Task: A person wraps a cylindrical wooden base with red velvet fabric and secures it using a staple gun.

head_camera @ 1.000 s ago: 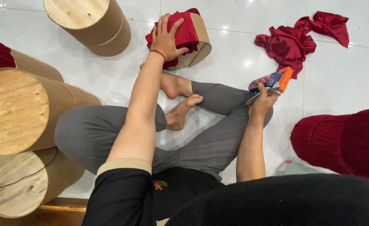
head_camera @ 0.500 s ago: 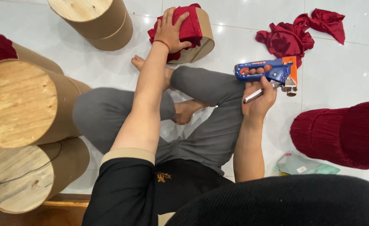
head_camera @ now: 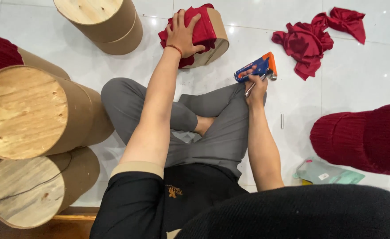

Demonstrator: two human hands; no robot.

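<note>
I sit cross-legged on a white tiled floor. My left hand (head_camera: 184, 34) presses flat on red fabric (head_camera: 200, 27) draped over a small cardboard cylinder (head_camera: 215, 39) lying on its side ahead of me. My right hand (head_camera: 256, 84) grips the handle of a blue and orange staple gun (head_camera: 257, 67), held just above my right knee, a short way right of the cylinder.
Large cardboard cylinders with wooden ends stand at the left (head_camera: 24, 110), lower left (head_camera: 26, 190) and top (head_camera: 98, 17). Loose red fabric (head_camera: 308, 42) lies at the upper right. A red-covered cylinder (head_camera: 363, 137) is at the right, a teal packet (head_camera: 325, 172) below it.
My view has shifted, with my legs now more centred. My right hand kept the staple gun and drew it closer to my knee. My left hand stayed on the red fabric.
</note>
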